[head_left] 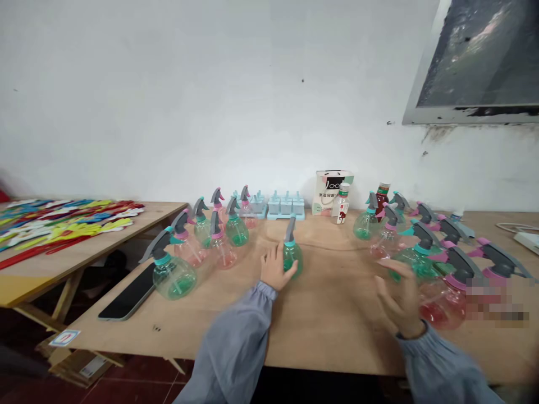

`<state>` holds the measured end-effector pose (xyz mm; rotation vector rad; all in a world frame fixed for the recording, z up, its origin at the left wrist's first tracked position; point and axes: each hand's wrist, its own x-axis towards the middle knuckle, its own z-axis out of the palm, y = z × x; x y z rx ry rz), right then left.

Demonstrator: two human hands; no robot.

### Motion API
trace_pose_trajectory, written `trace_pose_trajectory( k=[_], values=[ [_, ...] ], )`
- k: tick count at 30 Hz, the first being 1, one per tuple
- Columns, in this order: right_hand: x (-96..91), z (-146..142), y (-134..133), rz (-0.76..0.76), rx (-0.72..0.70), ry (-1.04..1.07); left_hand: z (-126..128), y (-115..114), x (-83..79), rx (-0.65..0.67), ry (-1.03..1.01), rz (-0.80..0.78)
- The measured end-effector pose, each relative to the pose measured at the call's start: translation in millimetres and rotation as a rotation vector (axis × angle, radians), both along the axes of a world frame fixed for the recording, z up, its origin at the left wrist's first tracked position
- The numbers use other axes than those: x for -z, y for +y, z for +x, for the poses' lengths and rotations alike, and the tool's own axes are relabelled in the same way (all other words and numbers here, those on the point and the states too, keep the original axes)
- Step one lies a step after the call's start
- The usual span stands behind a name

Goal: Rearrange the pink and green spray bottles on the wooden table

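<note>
At the middle of the table stands a green spray bottle (296,253) with a teal collar and grey trigger head. My left hand (274,269) is closed against its near left side, the thumb across its front. Over to the right, my right hand (399,300) is raised with fingers apart and nothing in them. Beside it are a pink spray bottle (440,308) and another green spray bottle (415,259), part of a cluster. A second group stands on the left, with a green spray bottle (174,280) at its front and a pink spray bottle (223,252) behind.
A black phone (130,292) lies by the table's left edge. Against the wall are light-blue popsicle molds (286,209), a paper bag (324,196) and a drink bottle (342,205). Colourful gloves (80,224) cover another table at left.
</note>
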<state>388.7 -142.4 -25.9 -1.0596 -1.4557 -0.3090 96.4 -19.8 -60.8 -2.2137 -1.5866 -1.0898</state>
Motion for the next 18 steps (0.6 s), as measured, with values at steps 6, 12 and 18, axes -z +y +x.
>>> trace_pose_trajectory(
  k=[6, 12, 18],
  values=[
    [-10.0, -108.0, 86.6, -0.374, -0.372, -0.018, 15.3, -19.2, 3.1, 0.138, 0.038, 0.217],
    [2.4, -121.3, 111.4, -0.391, -0.545, 0.205, 11.7, -17.2, 7.5, 0.256, 0.099, 0.307],
    [-2.1, -96.5, 112.5, -0.575, -0.678, 0.606, -73.5, 8.9, -20.8, -0.456, -0.398, 0.314]
  ],
)
